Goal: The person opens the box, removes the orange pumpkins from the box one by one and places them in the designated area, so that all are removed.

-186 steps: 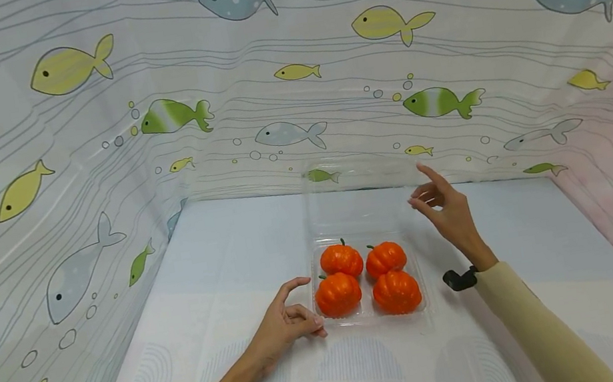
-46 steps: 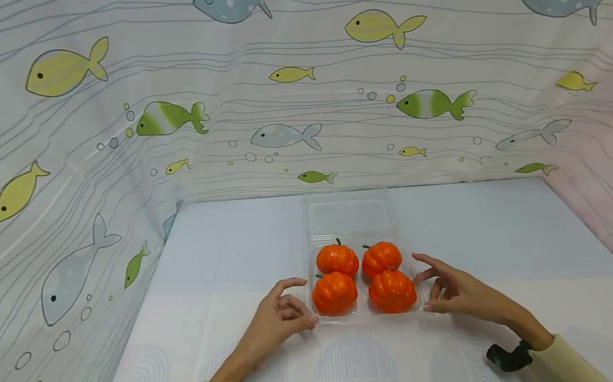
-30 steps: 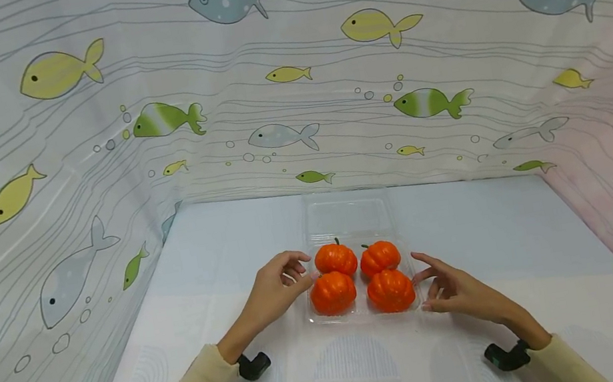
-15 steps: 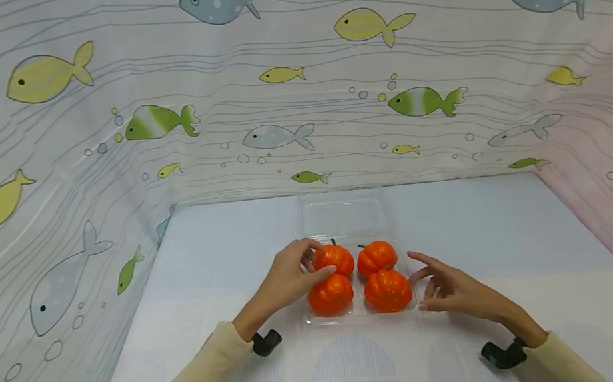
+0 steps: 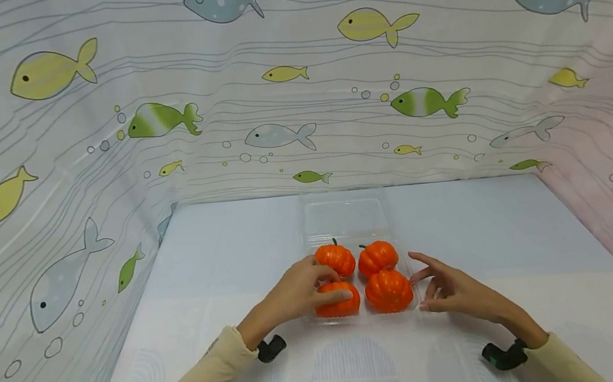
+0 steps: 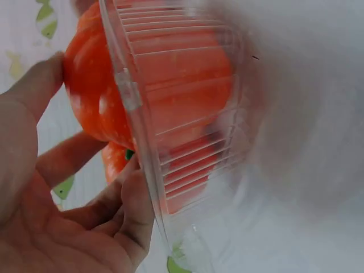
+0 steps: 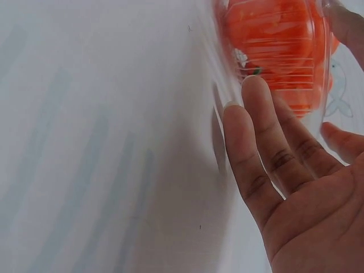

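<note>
Several small orange pumpkins with green stems sit in a clear plastic clamshell box (image 5: pixel 364 318) in the head view. My left hand (image 5: pixel 301 290) holds the front-left pumpkin (image 5: pixel 339 304), its thumb lying over the top and the fingers bent behind it. In the left wrist view, thumb and fingers reach over the box rim to either side of that pumpkin (image 6: pixel 94 85). My right hand (image 5: pixel 450 285) stays at the box's right side. Its extended fingers (image 7: pixel 267 131) lie along the outside of the box wall in the right wrist view.
The raised, see-through lid (image 5: pixel 345 215) lies back behind the box, toward the far wall. Two pumpkins fill the right half, including the front-right pumpkin (image 5: pixel 388 291); the back-left pumpkin (image 5: pixel 335 259) is just behind my left hand. A fish-patterned curtain (image 5: pixel 326 93) encloses the table.
The lid, upright at first, now lies back. My right hand came down to the box's side. My left hand went to the back-left pumpkin, then forward onto the front-left pumpkin.
</note>
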Demonstrator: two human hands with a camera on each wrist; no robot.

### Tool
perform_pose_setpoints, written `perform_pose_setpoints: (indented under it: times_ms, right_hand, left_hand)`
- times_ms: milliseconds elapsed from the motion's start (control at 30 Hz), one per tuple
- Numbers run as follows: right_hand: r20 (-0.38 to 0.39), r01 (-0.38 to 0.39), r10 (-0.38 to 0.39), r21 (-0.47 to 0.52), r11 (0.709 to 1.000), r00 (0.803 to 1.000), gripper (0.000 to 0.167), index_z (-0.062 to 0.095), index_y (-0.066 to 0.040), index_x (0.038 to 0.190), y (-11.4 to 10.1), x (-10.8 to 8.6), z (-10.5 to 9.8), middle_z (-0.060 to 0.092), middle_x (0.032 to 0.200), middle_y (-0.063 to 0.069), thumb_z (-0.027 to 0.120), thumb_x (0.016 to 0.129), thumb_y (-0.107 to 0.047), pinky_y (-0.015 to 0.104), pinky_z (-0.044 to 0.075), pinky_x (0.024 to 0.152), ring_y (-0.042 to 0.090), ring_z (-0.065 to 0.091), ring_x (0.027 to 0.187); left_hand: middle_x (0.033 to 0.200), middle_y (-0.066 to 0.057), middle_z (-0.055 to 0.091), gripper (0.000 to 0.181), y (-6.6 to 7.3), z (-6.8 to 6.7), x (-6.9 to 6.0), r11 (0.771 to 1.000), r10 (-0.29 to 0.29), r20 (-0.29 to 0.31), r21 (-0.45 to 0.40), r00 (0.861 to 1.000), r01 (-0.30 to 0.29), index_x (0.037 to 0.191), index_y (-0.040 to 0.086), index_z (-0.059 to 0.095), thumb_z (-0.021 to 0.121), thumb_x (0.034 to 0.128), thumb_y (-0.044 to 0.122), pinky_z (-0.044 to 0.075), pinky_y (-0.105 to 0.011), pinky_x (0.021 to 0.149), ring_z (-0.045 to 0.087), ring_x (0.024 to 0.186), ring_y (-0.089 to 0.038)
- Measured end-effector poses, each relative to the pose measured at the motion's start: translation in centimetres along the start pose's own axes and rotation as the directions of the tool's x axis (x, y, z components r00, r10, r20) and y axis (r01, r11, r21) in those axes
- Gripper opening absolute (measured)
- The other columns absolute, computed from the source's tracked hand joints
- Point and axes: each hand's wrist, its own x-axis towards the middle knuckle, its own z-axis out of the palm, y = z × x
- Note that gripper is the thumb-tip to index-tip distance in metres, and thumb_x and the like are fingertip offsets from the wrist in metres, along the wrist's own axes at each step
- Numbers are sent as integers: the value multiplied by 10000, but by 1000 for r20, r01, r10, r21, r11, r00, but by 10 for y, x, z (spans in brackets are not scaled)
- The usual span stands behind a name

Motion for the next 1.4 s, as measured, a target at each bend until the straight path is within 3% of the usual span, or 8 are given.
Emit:
perform_pose_setpoints:
  times_ms: [100,300,600,767,867,1100,1233,1400]
  right_hand:
    - [-2,-1,1,2,1000,1000,960,172,-135,1648,0,-1,1,565,1331,197,795,918,-153,337,598,715,270,662,862]
    - [1,-7,7,-5,1000,1000,960,175,-173,1652,0,-1,1,550,1348,221,795,920,-159,327,594,720,277,658,873]
    - [2,28,-28,-24,999,1000,932,176,-176,1653,2,-1,0,571,1324,215,773,937,-138,323,591,715,262,672,850]
    - [0,32,-32,-19,999,999,933,177,-169,1652,2,-1,1,578,1318,205,774,936,-137,326,592,708,263,673,847]
    - [-1,24,-24,-13,1000,1000,936,175,-166,1652,2,-1,1,577,1320,207,776,935,-138,328,594,710,263,671,850]
    - [-1,20,-20,-13,1000,1000,941,173,-174,1654,3,-1,2,567,1329,215,778,933,-134,329,597,720,264,669,854]
    - [-2,15,-15,-5,1000,1000,943,176,-181,1654,2,-2,2,562,1325,216,779,931,-129,333,599,718,272,668,864]
    - [-2,10,-10,-2,1000,1000,943,175,-179,1654,1,-2,2,563,1321,212,780,931,-136,332,599,721,271,666,868]
  left_hand:
    - [1009,46,694,366,2,1,1,998,45,43,32,998,-47,1085,133,769,762,922,461,509,-305,837,596,954,-162]
    - [1058,66,699,365,5,2,0,997,60,107,37,992,-65,1183,157,733,720,960,446,511,-289,872,603,942,-106]
    - [1041,117,675,343,6,6,2,996,89,111,-25,990,-86,1172,183,703,687,979,465,510,-261,845,600,910,-61]
    - [1015,138,667,270,6,7,2,994,60,119,-102,991,-48,1143,233,666,703,974,440,512,-265,808,597,879,-65]
    - [1037,138,672,284,7,6,2,987,7,126,-158,992,13,1136,263,632,748,936,428,511,-283,832,609,915,-78]
    - [1126,132,660,604,9,5,-1,943,-98,108,-307,989,127,1258,164,610,873,803,462,515,-315,947,616,1079,-89]
    - [1167,113,653,723,10,7,-2,932,-119,96,-334,988,144,1311,150,604,904,750,495,527,-308,938,611,1097,-99]
    - [1117,100,664,582,8,9,-2,944,-97,108,-304,989,126,1205,191,671,892,764,500,555,-282,856,628,1012,-110]
